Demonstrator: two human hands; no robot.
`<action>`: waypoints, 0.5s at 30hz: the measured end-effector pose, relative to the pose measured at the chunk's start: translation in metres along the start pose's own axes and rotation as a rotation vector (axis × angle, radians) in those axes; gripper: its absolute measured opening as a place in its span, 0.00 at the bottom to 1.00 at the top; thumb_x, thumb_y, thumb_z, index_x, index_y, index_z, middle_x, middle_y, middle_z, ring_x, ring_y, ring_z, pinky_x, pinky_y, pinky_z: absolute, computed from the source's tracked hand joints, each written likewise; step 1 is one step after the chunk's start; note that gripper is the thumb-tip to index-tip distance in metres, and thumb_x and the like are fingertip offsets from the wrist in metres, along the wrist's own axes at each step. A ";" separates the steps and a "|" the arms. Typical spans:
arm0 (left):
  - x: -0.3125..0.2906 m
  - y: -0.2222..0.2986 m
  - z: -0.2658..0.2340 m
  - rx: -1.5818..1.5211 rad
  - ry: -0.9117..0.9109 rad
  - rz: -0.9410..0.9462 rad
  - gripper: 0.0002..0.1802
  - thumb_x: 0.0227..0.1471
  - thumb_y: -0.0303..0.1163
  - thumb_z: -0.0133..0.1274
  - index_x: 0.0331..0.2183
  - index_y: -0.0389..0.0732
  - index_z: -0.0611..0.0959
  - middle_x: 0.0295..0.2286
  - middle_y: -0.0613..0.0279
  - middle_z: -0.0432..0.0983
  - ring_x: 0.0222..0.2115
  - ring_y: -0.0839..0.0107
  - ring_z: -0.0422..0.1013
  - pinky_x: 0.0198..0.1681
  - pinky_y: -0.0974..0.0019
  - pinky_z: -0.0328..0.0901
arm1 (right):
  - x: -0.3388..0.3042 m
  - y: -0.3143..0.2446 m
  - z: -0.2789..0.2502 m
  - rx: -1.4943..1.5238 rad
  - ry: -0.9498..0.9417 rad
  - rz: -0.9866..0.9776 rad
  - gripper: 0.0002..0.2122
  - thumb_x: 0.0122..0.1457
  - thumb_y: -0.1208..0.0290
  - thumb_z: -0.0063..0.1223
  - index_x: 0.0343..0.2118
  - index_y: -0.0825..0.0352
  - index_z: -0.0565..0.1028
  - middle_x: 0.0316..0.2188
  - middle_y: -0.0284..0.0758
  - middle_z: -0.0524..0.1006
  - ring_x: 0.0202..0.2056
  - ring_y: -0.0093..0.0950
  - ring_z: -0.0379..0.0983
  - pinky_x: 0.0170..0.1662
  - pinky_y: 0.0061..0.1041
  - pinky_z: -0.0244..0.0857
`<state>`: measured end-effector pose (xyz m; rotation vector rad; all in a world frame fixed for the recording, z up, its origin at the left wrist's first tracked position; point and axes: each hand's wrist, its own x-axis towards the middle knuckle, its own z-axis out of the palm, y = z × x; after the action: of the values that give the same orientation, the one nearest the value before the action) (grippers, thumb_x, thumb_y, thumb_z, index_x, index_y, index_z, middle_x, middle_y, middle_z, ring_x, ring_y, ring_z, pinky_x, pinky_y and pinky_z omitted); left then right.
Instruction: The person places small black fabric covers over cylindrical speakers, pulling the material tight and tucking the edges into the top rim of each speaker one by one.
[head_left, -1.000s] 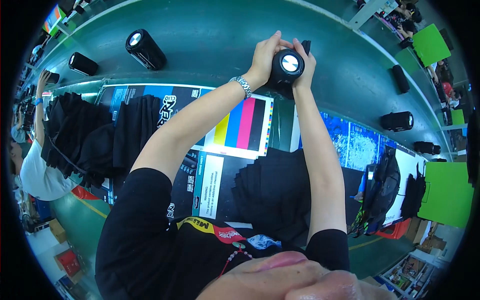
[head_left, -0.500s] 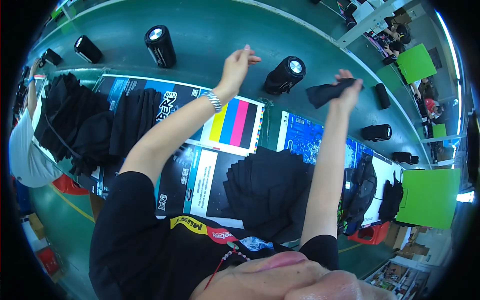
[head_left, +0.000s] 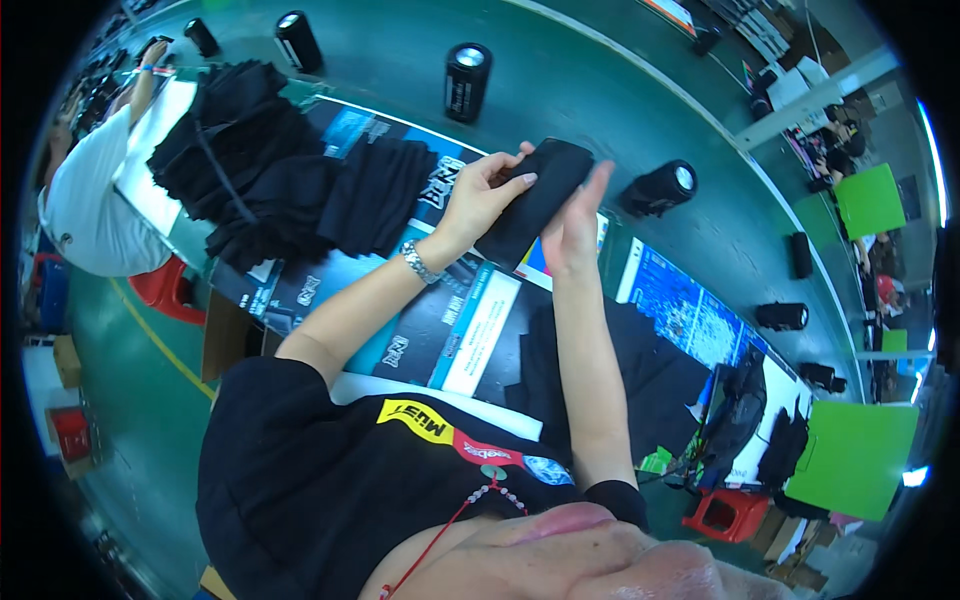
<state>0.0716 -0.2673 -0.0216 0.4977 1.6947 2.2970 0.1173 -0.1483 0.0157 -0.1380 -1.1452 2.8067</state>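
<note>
Two bare hands up over the green table [head_left: 600, 90], with a black cloth pouch [head_left: 533, 200] held between them. Left hand [head_left: 480, 195] closed around the left side of the pouch, fingers curled over its front, thumb tucked behind. Right hand [head_left: 572, 225] flat and open against the right side of the pouch, fingers straight and pointing far, touching the cloth but not wrapped around it. A silver watch [head_left: 418, 262] on the left wrist. Pouch lifted off the table, tilted, just above the colourful printed sheets [head_left: 440, 320] spread out on the near part of the table. To the right of the pouch, a black round speaker [head_left: 657, 188] lying on its side, near the right hand but not touching. Farther off and to the left, another black speaker [head_left: 467, 80] standing upright, and one more [head_left: 298, 40] far left, with others in a row along the right. A big pile of black pouches [head_left: 255, 170] on the left, well apart from the hands. Another dark pile [head_left: 640, 370] on the near right, under the right arm. A different person in a white shirt [head_left: 85, 210] at the far left, bent over the table. Green boards [head_left: 868, 198] standing at the right.
</note>
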 end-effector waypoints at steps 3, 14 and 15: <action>-0.006 -0.006 -0.013 0.327 0.207 0.193 0.07 0.50 0.27 0.56 0.31 0.32 0.80 0.26 0.62 0.76 0.26 0.78 0.70 0.30 0.73 0.65 | -0.003 0.024 -0.006 0.296 -0.073 0.088 0.29 0.63 0.46 0.35 0.55 0.70 0.62 0.50 0.40 0.69 0.52 0.31 0.64 0.57 0.29 0.56; 0.000 -0.023 -0.014 0.556 0.233 0.386 0.07 0.51 0.26 0.54 0.29 0.30 0.80 0.30 0.54 0.71 0.32 0.63 0.67 0.36 0.63 0.61 | 0.000 0.051 -0.048 -0.178 0.329 -0.037 0.11 0.63 0.71 0.43 0.43 0.71 0.73 0.36 0.36 0.77 0.34 0.25 0.75 0.37 0.21 0.69; 0.004 -0.024 -0.020 0.512 0.192 0.282 0.08 0.53 0.28 0.53 0.30 0.31 0.81 0.30 0.57 0.74 0.34 0.66 0.69 0.38 0.66 0.63 | 0.000 0.049 -0.053 -0.169 0.338 -0.047 0.11 0.63 0.71 0.43 0.43 0.71 0.73 0.36 0.36 0.77 0.34 0.25 0.75 0.37 0.21 0.69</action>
<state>0.0599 -0.2764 -0.0492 0.6654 2.4683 2.1246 0.1205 -0.1460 -0.0563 -0.5668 -1.2752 2.5122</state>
